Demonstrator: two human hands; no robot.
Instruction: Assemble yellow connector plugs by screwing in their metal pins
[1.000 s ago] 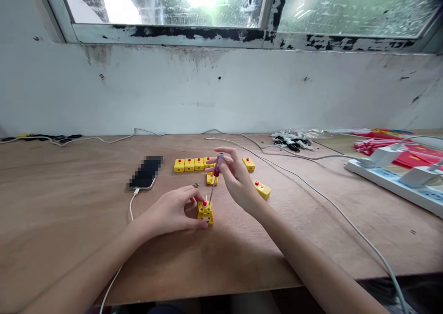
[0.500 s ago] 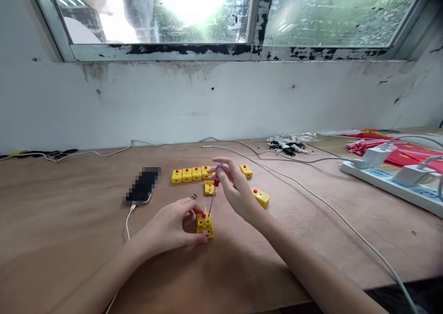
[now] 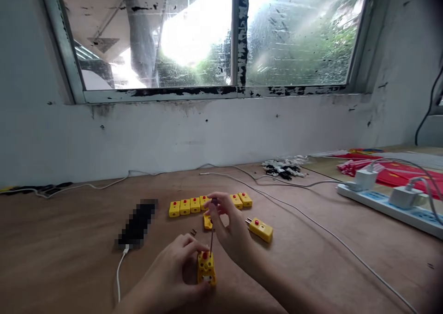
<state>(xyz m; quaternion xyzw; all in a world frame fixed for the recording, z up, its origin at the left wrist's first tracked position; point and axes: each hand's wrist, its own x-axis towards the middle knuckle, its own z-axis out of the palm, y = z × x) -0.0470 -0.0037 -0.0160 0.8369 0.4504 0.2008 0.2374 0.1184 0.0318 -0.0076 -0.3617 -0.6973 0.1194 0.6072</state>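
Note:
An opened yellow plug [image 3: 206, 271] with a red button at its top rests on the table, gripped along its left side by the thumb and fingers of my left hand [image 3: 175, 265]. My right hand [image 3: 231, 228] is closed around the handle of a screwdriver [image 3: 212, 238], which stands almost upright. Its tip meets the plug just right of the red button. Behind the screwdriver lies a loose yellow cover [image 3: 207, 221], partly hidden by my right hand. A couple of tiny metal pieces [image 3: 193, 232] lie to its left.
Several yellow plugs [image 3: 184, 206] form a row at the back, and one pronged plug [image 3: 262, 229] lies to the right. A phone [image 3: 137, 222] with a white cable is at left. A power strip [image 3: 375, 202] and black and white parts [image 3: 284, 169] sit at right.
The camera has tilted up, so everything sits lower in the picture. Both hands keep their hold, the screwdriver tip staying at the plug, its handle now more upright.

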